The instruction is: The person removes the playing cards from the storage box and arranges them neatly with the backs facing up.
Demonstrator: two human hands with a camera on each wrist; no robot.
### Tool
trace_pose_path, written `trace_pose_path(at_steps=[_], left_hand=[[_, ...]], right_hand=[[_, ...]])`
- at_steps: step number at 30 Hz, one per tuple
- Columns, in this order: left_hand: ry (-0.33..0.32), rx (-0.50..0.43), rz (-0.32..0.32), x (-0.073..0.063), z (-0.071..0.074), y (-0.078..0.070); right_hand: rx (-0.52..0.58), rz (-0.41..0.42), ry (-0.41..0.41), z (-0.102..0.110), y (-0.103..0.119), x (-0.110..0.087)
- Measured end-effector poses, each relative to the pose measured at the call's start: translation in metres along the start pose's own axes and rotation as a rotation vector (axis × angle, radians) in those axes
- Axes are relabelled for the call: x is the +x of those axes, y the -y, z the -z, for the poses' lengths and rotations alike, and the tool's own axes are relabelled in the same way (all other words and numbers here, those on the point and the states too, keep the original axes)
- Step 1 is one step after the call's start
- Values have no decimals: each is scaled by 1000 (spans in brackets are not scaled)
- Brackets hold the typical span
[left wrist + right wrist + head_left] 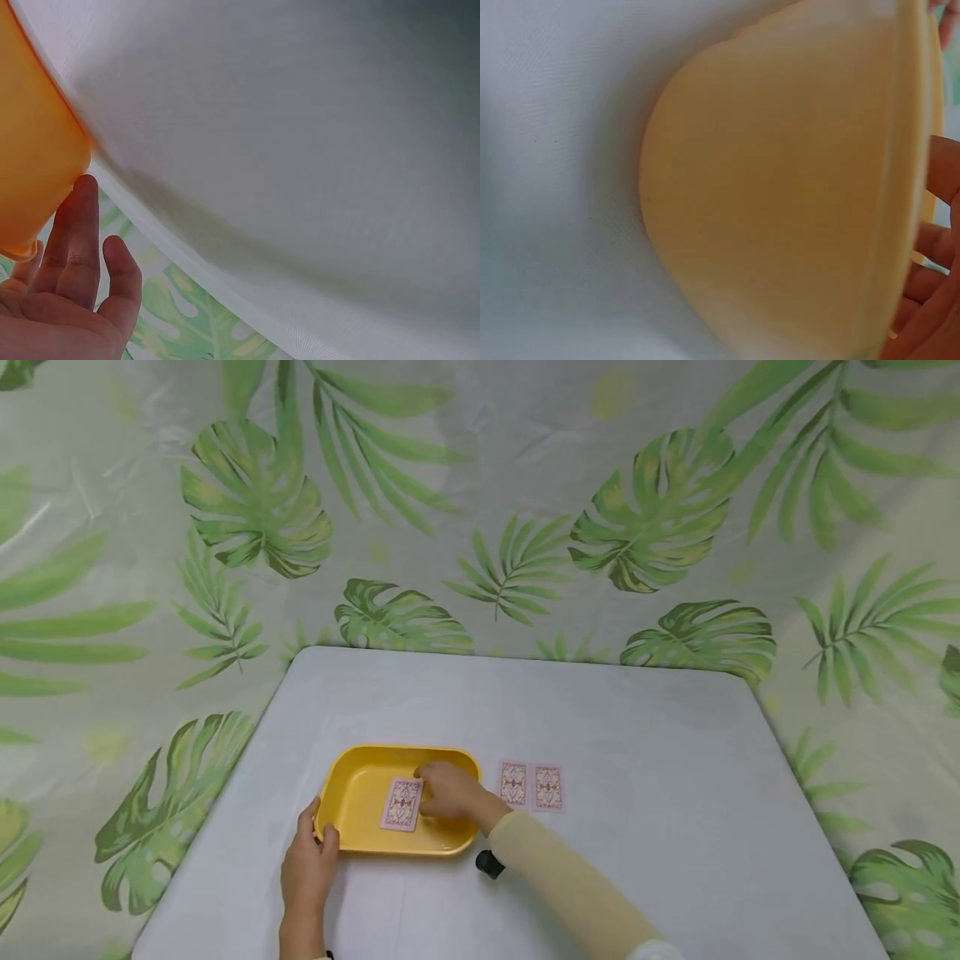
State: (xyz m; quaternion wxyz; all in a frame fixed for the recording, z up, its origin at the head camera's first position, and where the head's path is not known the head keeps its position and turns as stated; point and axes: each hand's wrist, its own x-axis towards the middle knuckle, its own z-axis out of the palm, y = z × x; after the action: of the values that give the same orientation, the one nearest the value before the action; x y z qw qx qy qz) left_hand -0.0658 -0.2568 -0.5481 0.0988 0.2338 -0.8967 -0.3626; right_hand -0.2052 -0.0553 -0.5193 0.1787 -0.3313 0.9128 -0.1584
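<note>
My left hand (306, 864) holds the near left corner of a yellow plastic tray (341, 777), thumb at the rim and the other fingers along the outside. In the left wrist view, fingertips (86, 187) touch its outer wall. My right hand (453, 792) reaches inside over the right half. It pinches the right side of a playing card (401, 804), its patterned back facing up. From the right wrist, the tray's outer wall (780, 180) covers most of the view and hides the card; curled fingers (941, 169) show past the rim.
Two more patterned cards (513, 783) (548, 788) lie side by side, backs up, right of the tray on the white-covered table (660, 827). A black object (490, 863) shows beside the right forearm. A leaf-patterned sheet (517, 468) hangs behind the table.
</note>
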Motion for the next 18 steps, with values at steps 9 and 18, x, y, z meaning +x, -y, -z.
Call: trace_pose_path(at_steps=[9, 18], left_hand=[[25, -4, 15, 0, 1, 0], [32, -4, 19, 1, 1, 1]], right_hand=[[-62, -20, -14, -14, 2, 7], [-63, -61, 9, -27, 9, 11]])
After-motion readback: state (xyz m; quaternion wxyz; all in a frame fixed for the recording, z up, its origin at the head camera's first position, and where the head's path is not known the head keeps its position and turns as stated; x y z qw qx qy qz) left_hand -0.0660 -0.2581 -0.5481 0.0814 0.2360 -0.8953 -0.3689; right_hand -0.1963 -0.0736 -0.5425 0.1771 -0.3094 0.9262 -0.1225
